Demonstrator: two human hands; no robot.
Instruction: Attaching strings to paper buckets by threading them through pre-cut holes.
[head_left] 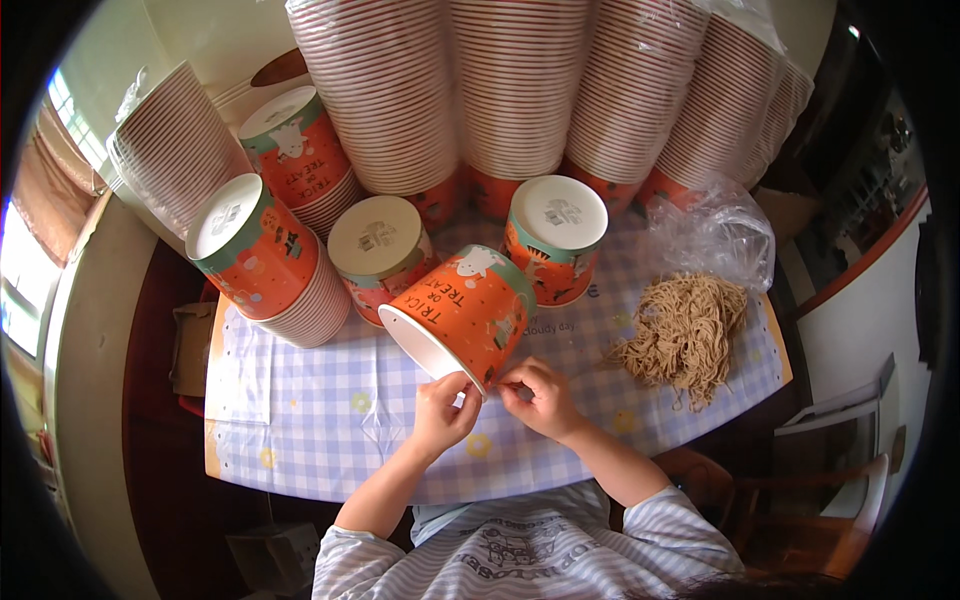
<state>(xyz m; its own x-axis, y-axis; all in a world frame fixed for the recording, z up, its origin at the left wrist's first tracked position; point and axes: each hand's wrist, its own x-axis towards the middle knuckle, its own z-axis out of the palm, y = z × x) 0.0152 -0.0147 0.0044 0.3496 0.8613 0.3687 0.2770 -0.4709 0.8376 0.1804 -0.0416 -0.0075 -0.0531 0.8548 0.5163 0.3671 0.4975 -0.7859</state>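
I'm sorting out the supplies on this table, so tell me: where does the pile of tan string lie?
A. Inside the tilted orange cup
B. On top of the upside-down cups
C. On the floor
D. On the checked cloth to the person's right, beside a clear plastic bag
D: the pile of tan string lies on the checked cloth, just below the clear plastic bag.

Two bare forearms enter from the lower edge, no watch, rings or gloves visible. Left hand (443, 408) and right hand (537, 398) bare, fingers uncovered. Short-sleeved top (530, 550) with thin pale blue-grey and white horizontal stripes, loose sleeves ending above the elbows. Dark printed graphic on the chest, blurred. Plain light neckline patch at the collar.
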